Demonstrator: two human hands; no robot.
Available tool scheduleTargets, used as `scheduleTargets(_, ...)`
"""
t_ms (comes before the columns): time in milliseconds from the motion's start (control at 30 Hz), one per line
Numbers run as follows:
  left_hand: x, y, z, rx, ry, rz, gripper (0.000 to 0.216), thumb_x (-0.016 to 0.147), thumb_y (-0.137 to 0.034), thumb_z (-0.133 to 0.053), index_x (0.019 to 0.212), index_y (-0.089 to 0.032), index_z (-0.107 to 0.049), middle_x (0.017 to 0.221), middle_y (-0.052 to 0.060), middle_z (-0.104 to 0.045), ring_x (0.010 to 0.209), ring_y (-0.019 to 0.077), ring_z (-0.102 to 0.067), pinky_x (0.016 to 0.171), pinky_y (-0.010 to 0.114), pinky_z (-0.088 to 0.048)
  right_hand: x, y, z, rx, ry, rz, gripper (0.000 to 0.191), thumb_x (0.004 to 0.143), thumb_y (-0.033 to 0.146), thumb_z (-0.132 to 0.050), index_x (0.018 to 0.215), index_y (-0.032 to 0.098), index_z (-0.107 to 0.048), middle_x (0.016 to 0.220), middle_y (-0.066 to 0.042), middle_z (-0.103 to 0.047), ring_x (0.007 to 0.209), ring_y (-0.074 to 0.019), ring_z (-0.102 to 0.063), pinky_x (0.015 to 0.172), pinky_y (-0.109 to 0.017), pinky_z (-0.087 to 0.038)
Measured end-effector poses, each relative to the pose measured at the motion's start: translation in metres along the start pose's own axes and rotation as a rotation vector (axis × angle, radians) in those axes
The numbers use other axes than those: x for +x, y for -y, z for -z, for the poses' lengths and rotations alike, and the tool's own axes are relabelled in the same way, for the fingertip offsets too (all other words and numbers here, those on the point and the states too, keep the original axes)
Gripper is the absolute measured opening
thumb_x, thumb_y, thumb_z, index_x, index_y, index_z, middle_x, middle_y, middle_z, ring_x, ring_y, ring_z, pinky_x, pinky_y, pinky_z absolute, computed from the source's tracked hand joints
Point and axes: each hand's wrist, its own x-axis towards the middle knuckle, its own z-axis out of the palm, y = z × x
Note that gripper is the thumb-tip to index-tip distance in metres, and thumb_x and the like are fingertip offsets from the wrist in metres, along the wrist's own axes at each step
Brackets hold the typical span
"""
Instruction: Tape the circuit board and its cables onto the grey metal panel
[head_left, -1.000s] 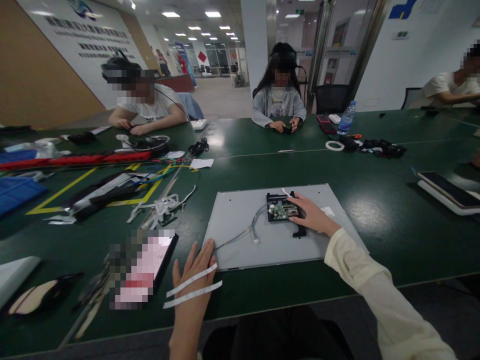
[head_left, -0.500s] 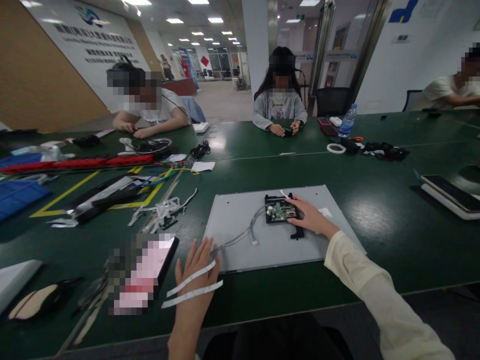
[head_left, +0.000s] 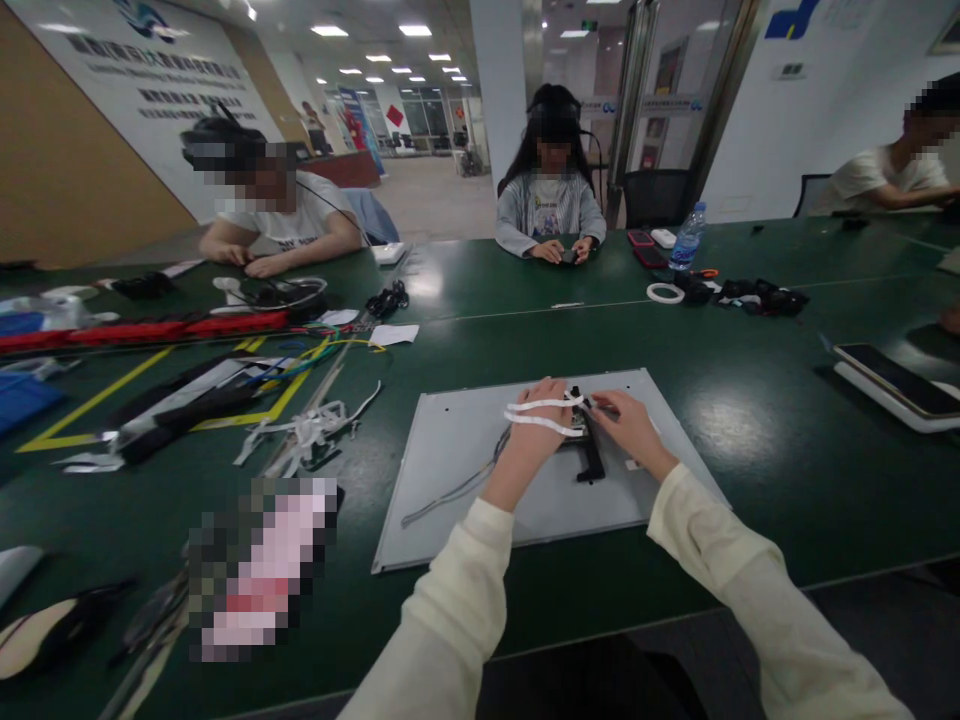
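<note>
A flat grey panel lies on the table in front of me, a black plastic bracket on it. The green circuit board seen earlier in that bracket is mostly covered by my left hand. This hand is closed over the board, its fingertips partly hidden. Two white tape strips cross its back. On the bracket's right side, my right hand has thumb and fingers pinched together near the top edge; what is between them is too small to make out. Grey cables trail left across the panel.
Crumpled white tape strips and a blurred phone lie left of the panel. A phone on a white case is at right. Farther back are a tape roll, a water bottle and co-workers across the table.
My left hand has moved from the panel's lower left corner up and right onto the circuit board. My right hand's fingers have drawn into a pinch at the bracket's top edge.
</note>
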Motion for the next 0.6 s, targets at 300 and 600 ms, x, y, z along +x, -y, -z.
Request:
scheduleTargets(300,0.004,0.011,-0.046,-0.057,-0.005,0.010,0.031,0.092,-0.019,-0.043,0.122,-0.014,-0.051,0.122,0.014,-0.061,0.115,0.0208,-0.057,0.101,0.036,-0.043,0.001,-0.005,-0.008,-0.178,0.079,-0.015,0.027,0.087,0.027,-0.050,0.110,0.018,-0.061,0.101,-0.010,-0.059,0.091,-0.0222,-0.057,0.087,-0.038,-0.048)
scheduleTargets(600,0.002,0.011,-0.052,-0.022,-0.005,0.024,0.033,0.091,-0.019,-0.044,0.123,-0.013,-0.051,0.131,0.016,-0.055,0.123,0.0234,-0.052,0.104,0.040,-0.039,-0.004,-0.009,-0.012,-0.307,0.103,0.014,0.035,0.089,0.024,-0.045,0.123,0.019,-0.052,0.112,-0.013,-0.053,0.107,-0.0274,-0.050,0.094,-0.045,-0.044)
